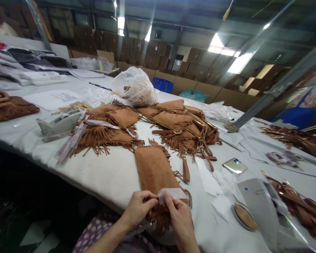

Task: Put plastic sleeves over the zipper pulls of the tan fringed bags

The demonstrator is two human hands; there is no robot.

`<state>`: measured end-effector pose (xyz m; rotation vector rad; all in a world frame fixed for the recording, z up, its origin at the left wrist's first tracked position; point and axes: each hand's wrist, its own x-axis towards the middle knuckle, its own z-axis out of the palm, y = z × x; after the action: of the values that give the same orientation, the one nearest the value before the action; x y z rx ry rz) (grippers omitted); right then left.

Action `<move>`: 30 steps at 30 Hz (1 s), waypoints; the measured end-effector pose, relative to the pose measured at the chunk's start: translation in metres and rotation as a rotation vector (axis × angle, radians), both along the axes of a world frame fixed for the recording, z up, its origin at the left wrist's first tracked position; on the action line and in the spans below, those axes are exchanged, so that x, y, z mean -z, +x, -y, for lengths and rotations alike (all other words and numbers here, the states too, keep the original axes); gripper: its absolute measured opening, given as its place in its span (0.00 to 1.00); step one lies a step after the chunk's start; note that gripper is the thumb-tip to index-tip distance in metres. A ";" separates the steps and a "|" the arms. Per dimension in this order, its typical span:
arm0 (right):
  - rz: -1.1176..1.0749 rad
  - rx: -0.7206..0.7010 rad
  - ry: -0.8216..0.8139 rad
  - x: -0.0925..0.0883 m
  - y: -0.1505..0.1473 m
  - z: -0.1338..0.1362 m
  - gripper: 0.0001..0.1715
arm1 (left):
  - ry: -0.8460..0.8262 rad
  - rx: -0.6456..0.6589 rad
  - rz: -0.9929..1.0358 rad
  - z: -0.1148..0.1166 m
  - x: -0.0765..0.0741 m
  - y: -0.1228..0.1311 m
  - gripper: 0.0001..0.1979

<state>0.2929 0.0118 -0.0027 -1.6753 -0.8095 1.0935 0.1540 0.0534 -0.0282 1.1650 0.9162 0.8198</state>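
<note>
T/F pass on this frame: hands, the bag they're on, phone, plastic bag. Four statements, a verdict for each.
1. The left hand and right hand both pinch a white paper at the near end of a brown fringed bag. True.
2. The phone lies left of both hands. False: it lies to their right, on the table.
3. A pile of fringed bags lies beyond the held bag. True.
4. The plastic bag sits at the table's near edge. False: it sits far back, behind the pile.
</note>
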 end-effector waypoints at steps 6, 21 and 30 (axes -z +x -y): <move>0.281 -0.086 0.055 -0.007 -0.003 0.004 0.29 | -0.055 -0.003 -0.050 0.003 -0.005 -0.002 0.10; 0.436 -0.255 0.041 0.000 -0.014 0.013 0.16 | 0.093 0.207 0.037 0.008 0.002 -0.018 0.14; 0.434 -0.165 0.138 -0.007 -0.024 0.018 0.17 | 0.162 -0.022 -0.295 0.019 -0.011 -0.043 0.14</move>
<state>0.2686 -0.0057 0.0042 -1.7752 -1.2891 0.7661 0.1105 0.0340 -0.0172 1.4454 1.1204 0.7620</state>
